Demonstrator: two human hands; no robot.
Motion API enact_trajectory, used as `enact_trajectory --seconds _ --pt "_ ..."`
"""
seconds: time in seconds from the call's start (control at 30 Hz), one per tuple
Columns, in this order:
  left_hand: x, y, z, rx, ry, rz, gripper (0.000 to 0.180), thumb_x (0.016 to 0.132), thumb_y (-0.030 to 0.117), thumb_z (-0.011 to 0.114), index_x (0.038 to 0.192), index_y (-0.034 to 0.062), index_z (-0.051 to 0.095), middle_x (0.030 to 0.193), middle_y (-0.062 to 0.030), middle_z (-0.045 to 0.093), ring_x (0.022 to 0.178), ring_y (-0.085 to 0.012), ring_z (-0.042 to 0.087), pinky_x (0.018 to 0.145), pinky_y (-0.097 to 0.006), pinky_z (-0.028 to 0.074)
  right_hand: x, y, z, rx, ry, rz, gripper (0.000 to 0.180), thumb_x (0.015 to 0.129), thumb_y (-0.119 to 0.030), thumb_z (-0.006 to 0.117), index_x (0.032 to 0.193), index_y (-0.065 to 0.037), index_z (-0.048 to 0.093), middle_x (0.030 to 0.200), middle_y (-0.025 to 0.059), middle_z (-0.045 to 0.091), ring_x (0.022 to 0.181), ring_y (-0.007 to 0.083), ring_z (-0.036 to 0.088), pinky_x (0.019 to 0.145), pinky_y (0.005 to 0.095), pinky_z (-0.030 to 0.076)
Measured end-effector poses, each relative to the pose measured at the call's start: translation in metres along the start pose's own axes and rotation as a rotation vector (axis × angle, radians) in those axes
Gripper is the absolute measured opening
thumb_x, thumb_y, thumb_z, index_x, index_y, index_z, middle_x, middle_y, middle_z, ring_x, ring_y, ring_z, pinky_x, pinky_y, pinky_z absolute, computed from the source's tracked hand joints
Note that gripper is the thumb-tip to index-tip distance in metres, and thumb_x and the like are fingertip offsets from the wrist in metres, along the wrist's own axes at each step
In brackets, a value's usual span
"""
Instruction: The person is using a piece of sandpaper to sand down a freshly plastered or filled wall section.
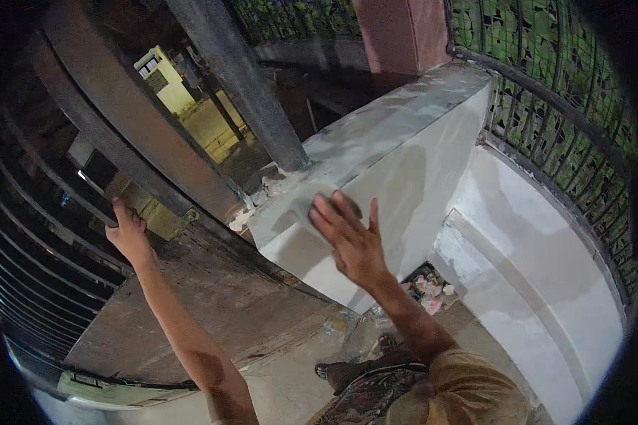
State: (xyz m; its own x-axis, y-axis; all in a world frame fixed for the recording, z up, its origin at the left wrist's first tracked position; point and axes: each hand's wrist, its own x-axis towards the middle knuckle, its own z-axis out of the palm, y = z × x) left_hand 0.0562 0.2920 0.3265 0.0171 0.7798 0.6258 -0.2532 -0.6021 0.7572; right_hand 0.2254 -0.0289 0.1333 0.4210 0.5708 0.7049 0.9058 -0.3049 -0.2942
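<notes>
My left hand [129, 234] is raised at the dark metal gate [64, 188], its fingers curled at one of the bars. Across from it, my right hand [353, 244] presses against the upper edge of a pale plastered low wall [397, 191]. Its fingers lean to the left, with the outer finger lifted apart. A pale grey patch, perhaps a pad, shows at the fingertips; it blends with the plaster and I cannot make out what it is. Damp-looking darker patches mark the wall's face around the right hand.
A grey post [241, 85] rises from the wall's rough, broken end. Behind stands a pink pillar [404, 35]. A curved railing [567, 106] tops the white wall [532, 212] at right. Rubble [430, 290] lies in the corner near my feet.
</notes>
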Motion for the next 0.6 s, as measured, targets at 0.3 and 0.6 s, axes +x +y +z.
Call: enact_trajectory --seconds 0.3,0.6 --pt "0.009 -0.008 0.002 -0.011 0.004 0.020 0.034 0.102 0.030 0.069 0.080 0.0132 0.050 0.066 0.0055 0.044 0.054 -0.0057 0.039 0.049 -0.026 0.028 0.020 0.022 -0.016 -0.028 0.225 0.073 0.062 0.094 -0.010 0.058 0.155 -0.019 0.048 0.167 0.0004 0.038 0.156 0.0254 0.032 0.124 0.0691 0.007" --pt "0.003 -0.014 0.005 0.276 0.145 0.029 0.049 0.101 0.047 0.068 0.075 0.0089 0.050 0.065 0.0020 0.049 0.055 -0.0108 0.041 0.052 -0.029 0.036 0.029 0.041 -0.020 0.000 0.287 0.119 0.049 0.104 -0.021 0.047 0.153 -0.021 0.053 0.163 -0.0001 0.044 0.155 0.0264 0.033 0.124 0.0684 -0.001"
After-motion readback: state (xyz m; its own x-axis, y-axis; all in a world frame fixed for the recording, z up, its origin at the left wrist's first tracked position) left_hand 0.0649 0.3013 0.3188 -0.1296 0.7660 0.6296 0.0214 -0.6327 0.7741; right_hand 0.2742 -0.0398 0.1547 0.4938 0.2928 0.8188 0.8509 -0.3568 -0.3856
